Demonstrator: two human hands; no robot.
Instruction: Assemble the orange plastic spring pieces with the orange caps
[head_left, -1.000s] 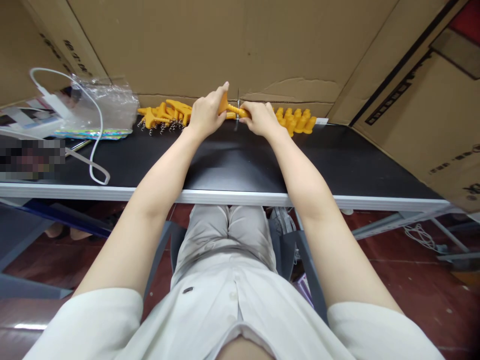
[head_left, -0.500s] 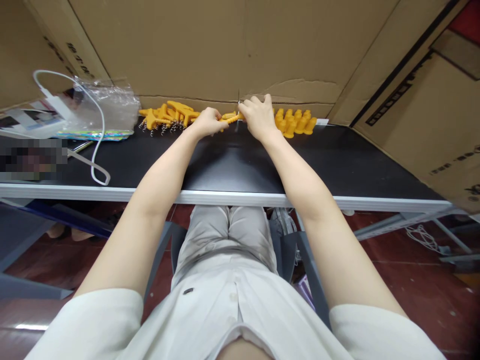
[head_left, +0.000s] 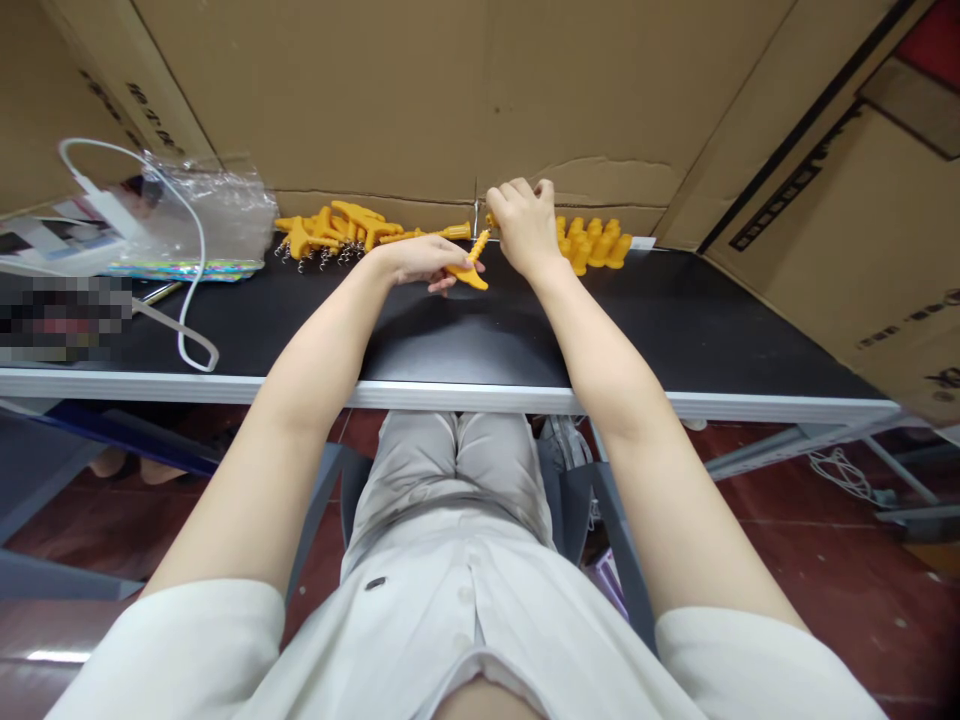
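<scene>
Left hand [head_left: 421, 260] grips a yellow T-handled piece [head_left: 472, 275] above the black tabletop [head_left: 480, 340]; right hand [head_left: 523, 222] curls beside its ribbed end, contents unclear. Fitting or separating seems underway, calling for steady alignment

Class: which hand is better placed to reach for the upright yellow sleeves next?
Probably the right hand, beside the upright yellow sleeves, though it seems to hold a yellow piece. The left hand is farther off, holding a yellow T-handle.
</scene>
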